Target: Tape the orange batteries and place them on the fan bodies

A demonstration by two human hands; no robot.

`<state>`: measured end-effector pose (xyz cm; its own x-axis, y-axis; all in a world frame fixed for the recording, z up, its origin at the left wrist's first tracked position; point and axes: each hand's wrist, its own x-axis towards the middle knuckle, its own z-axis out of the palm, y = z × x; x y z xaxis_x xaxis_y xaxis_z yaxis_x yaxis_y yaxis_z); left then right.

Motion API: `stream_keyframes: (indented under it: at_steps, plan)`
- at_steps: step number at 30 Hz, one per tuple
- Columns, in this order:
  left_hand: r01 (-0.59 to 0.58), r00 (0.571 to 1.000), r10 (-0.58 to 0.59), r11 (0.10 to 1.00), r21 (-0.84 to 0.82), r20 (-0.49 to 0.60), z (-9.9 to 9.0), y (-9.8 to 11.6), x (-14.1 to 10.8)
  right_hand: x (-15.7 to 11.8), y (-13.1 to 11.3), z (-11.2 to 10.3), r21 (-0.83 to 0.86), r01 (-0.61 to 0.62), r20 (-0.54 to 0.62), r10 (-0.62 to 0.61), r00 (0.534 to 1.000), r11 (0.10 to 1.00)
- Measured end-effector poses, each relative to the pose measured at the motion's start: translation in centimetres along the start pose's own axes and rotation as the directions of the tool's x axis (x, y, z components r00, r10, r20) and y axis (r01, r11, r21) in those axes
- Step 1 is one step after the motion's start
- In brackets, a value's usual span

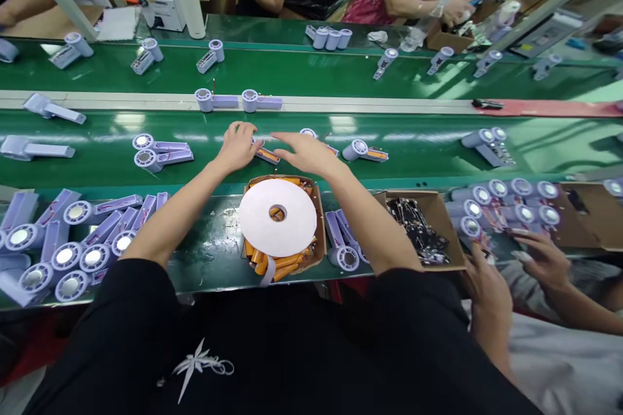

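Note:
On the green conveyor before me lies a lavender handheld fan housing (267, 155) with an orange battery in its handle. My left hand (237, 148) curls around its round head, which is mostly hidden by the fingers. My right hand (305, 153) is just right of the handle, thumb and forefinger spread apart. Behind the right hand another fan housing (307, 133) shows in part. Close to my body stands a cardboard box (320, 227) of orange batteries (287, 267), with a white roll of tape (257, 220) lying on top.
Several fan housings (68, 256) are piled at left. More housings (357, 149) lie along the conveyor (413, 165). A box of small black parts (421, 233) stands at right, near a co-worker's hands (491, 285) and grouped fan housings (520, 214). Other people work across the line.

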<state>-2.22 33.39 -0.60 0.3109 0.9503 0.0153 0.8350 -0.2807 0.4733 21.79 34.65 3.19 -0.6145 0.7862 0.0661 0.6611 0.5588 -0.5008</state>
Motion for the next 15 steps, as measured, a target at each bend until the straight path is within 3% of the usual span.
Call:
stream_keyframes:
  at_steps: [1, 2, 3, 4, 5, 7, 9, 12, 15]
  plan:
    - [-0.137, 0.99, 0.138, 0.99, -0.033, 0.018, -0.6, 1.2, -2.6, -3.6, -0.4, -0.9, 0.116, 0.013, -0.139, 0.004, 0.99, 0.993]
    - [-0.307, 0.942, 0.313, 0.95, -0.065, 0.119, -1.1, 2.4, -5.4, -7.5, -0.9, -1.5, 0.223, 0.02, -0.239, 0.034, 0.97, 0.975]
    - [-0.443, 0.862, 0.451, 0.892, -0.087, 0.231, -1.5, 3.4, -8.1, -11.3, -1.6, -1.7, 0.313, 0.02, -0.308, 0.082, 0.948, 0.949]
    - [-0.512, 0.804, 0.509, 0.856, -0.077, 0.309, -1.8, 4.2, -10.6, -14.9, -2.4, -1.6, 0.381, 0.025, -0.344, 0.116, 0.932, 0.924]
    - [-0.537, 0.781, 0.52, 0.842, -0.052, 0.347, -2.0, 4.7, -12.8, -18.0, -3.3, -1.1, 0.444, 0.022, -0.352, 0.152, 0.924, 0.896]
    - [-0.537, 0.785, 0.498, 0.843, 0.005, 0.367, -2.2, 5.2, -15.6, -22.2, -5.2, 0.6, 0.556, -0.028, -0.31, 0.239, 0.92, 0.831]
    - [-0.506, 0.832, 0.478, 0.862, 0.035, 0.281, -2.0, 5.3, -17.0, -23.9, -7.2, 2.8, 0.649, -0.121, -0.186, 0.311, 0.932, 0.751]
    - [-0.443, 0.894, 0.447, 0.892, 0.086, -0.027, -1.0, 5.5, -18.0, -23.2, -10.4, 5.9, 0.717, -0.212, 0.038, 0.266, 0.963, 0.665]
    - [-0.385, 0.864, 0.409, 0.913, 0.138, -0.294, 0.2, 5.5, -19.4, -21.9, -12.9, 7.9, 0.728, -0.131, 0.076, 0.112, 0.991, 0.673]
